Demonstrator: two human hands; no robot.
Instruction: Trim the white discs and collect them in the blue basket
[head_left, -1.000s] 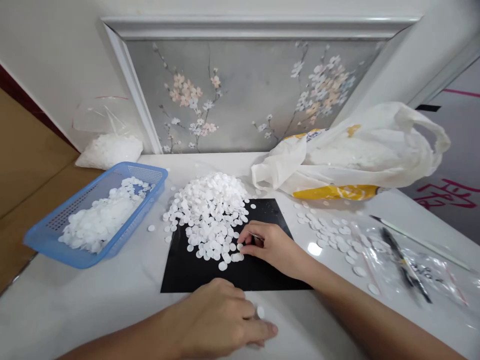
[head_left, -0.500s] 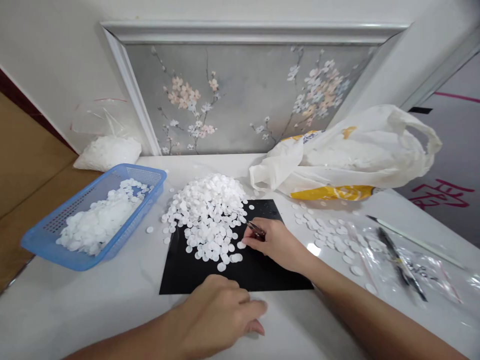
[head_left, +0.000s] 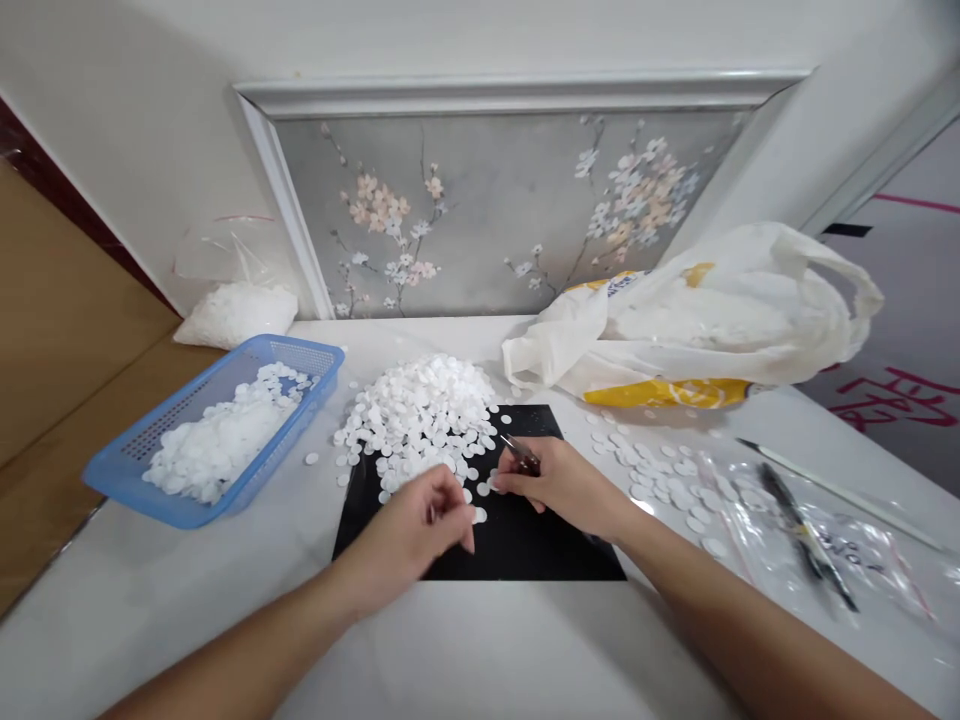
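Note:
A heap of small white round discs lies partly on a black sheet on the white table. My right hand is closed around a pointed metal tool that looks like tweezers, its tip sticking out to the left. Its thumb and fingertips are by a few loose discs on the sheet. Over the heap's near edge is my left hand, its fingers curled in. Beside its fingertips is a single white disc. Whatever the left fingers hold, if anything, is hidden.
A blue plastic basket holding more discs stands left, with a clear bag of white material behind it. A white and yellow carrier bag lies back right. Scattered discs, clear packets, a black pen and a white stick lie right.
My left hand has moved up from the sheet's front edge over the near part of the heap, and its fingers have curled. My right hand keeps the tool and has barely moved.

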